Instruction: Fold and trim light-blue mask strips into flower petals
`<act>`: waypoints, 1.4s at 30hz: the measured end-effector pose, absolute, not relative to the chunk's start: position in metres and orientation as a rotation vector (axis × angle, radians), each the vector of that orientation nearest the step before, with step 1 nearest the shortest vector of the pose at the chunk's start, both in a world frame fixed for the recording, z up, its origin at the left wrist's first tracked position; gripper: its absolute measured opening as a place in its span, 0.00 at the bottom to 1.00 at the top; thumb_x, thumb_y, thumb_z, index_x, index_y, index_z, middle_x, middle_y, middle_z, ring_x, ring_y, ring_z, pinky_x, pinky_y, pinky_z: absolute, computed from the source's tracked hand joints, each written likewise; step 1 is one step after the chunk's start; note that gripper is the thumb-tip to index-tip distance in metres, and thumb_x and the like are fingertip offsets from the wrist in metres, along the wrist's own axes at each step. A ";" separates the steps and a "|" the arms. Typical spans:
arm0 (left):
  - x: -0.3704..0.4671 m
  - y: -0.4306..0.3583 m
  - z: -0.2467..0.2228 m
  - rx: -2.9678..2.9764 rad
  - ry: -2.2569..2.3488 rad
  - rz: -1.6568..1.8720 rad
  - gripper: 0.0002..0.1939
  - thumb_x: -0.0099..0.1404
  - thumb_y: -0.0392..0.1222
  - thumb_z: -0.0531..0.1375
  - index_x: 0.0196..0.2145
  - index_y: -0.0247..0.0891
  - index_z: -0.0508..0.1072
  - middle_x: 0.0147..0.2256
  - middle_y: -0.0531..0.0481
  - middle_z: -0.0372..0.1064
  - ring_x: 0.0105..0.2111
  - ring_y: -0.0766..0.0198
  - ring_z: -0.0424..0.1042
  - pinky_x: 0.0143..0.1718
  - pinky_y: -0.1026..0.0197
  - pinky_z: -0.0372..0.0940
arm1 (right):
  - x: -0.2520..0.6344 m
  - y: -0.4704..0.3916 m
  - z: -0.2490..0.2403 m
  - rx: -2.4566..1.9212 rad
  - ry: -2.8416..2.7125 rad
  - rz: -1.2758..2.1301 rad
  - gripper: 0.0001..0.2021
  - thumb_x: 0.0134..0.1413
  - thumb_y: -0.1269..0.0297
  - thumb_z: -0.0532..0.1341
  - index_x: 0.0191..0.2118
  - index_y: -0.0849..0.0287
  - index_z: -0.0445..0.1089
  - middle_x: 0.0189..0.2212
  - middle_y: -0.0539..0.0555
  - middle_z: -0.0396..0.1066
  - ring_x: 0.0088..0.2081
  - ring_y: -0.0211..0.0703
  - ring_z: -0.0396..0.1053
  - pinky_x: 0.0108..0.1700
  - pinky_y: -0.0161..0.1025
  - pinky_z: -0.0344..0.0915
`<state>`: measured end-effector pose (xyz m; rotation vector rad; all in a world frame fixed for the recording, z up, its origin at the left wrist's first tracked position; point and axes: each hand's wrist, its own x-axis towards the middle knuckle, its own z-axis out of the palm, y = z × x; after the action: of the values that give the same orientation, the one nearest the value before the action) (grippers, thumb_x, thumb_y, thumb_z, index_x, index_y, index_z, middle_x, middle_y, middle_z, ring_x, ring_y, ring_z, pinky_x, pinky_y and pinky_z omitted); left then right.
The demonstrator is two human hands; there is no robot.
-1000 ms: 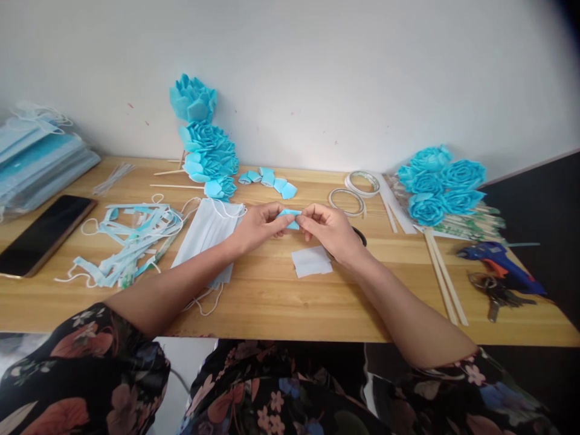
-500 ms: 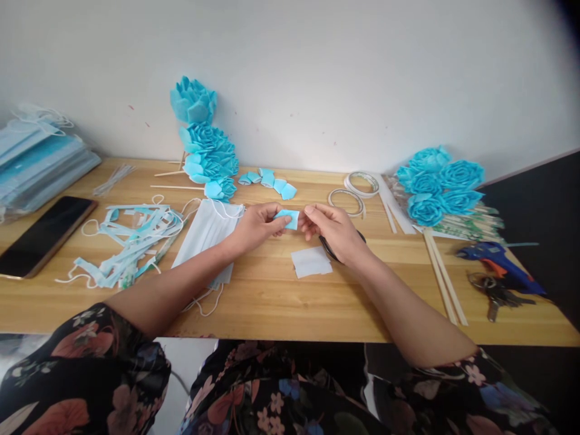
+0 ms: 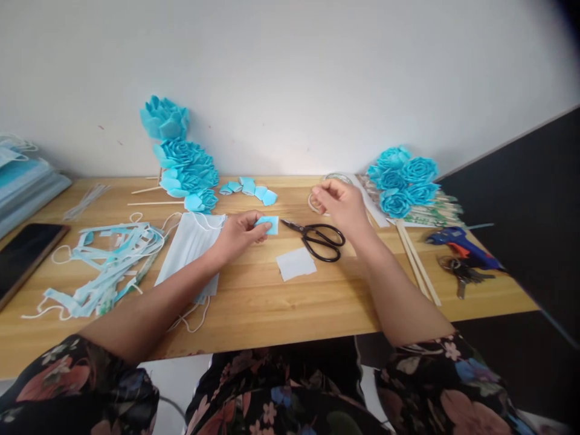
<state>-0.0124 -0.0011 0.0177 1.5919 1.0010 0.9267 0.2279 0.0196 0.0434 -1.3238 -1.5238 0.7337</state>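
Between the thumb and fingers of my left hand (image 3: 242, 234) is a small folded piece of light blue mask fabric (image 3: 272, 225). My right hand (image 3: 342, 204) is raised over the tape rolls (image 3: 312, 204), its fingers curled toward the thumb; whatever they pinch, if anything, is too small to make out. Black-handled scissors (image 3: 324, 240) lie on the table below it, tips pointing left. Just in front of them rest pale fabric pieces (image 3: 296, 264). Several blue petals (image 3: 247, 186) lie in a row behind my left hand.
Blue fabric flowers (image 3: 188, 166) lean at the back left, with more flowers (image 3: 401, 181) at the back right. A face mask (image 3: 188, 241), cut mask strips (image 3: 109, 260) and a phone (image 3: 31, 257) lie left. Sticks (image 3: 417, 263), a glue gun (image 3: 462, 244) and keys (image 3: 462, 275) lie right.
My right hand has moved away from the blue piece, up and right to the tape rolls, uncovering the scissors. The left hand still holds the piece. The view has shifted rightward.
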 end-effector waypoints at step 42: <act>-0.013 0.001 0.018 1.482 1.060 0.979 0.17 0.57 0.53 0.64 0.24 0.36 0.68 0.21 0.52 0.68 0.22 0.69 0.64 0.28 0.65 0.62 | 0.228 0.023 0.026 -1.544 -2.202 0.607 0.04 0.55 0.68 0.60 0.31 0.58 0.73 0.28 0.52 0.78 0.29 0.41 0.72 0.32 0.35 0.59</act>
<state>-0.0133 0.0010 0.0179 1.4820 1.0601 0.9787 0.2282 0.0229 0.0256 -1.5437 -2.2015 0.6070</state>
